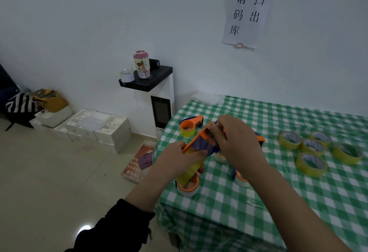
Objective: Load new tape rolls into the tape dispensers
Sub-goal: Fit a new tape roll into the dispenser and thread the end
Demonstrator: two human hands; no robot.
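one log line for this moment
step: loading tape | left hand: grips tape dispenser | right hand: pinches its upper end | spare tape rolls: lying on tablecloth

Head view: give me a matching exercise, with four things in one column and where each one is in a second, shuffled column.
Things:
1. tilted dispenser
2. loose rolls
3. bottle
4. sign

Places:
A. standing on the black shelf
B. stuck on the wall
C. held by the left hand and right hand
D. lying on the checked cloth

Pairs: 1-C, 2-D, 3-A, 4-B
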